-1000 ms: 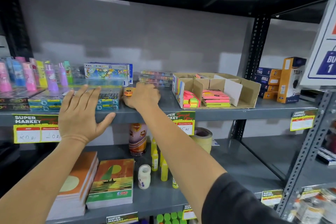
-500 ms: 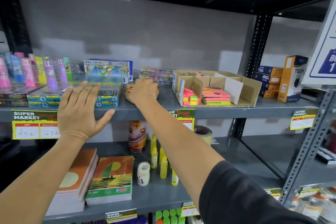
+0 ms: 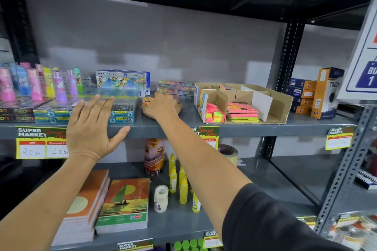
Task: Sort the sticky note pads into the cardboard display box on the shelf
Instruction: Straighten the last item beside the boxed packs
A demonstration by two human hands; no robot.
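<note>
The cardboard display box (image 3: 283, 108) sits on the grey shelf (image 3: 244, 128), right of centre, split by dividers. Its front compartments hold small pink, green and yellow sticky note pads (image 3: 214, 115) and a stack of larger pink and yellow pads (image 3: 242, 112). My right hand (image 3: 163, 106) lies on the shelf left of the box, fingers curled over an orange sticky note pad (image 3: 147, 101) that shows at its left edge. My left hand (image 3: 89, 128) hovers open in front of the shelf edge, fingers spread, holding nothing.
Teal pencil boxes (image 3: 122, 116) lie just left of my right hand, with an oil pastel box (image 3: 120, 83) and flat colour sets (image 3: 175, 87) behind. Blue and orange boxes (image 3: 318, 93) stand right of the display box. Notebooks (image 3: 124, 206) and glue bottles (image 3: 179, 181) fill the lower shelf.
My right hand has slid slightly back on the shelf, staying over the orange pad. My left hand has barely moved. The view has shifted a little.
</note>
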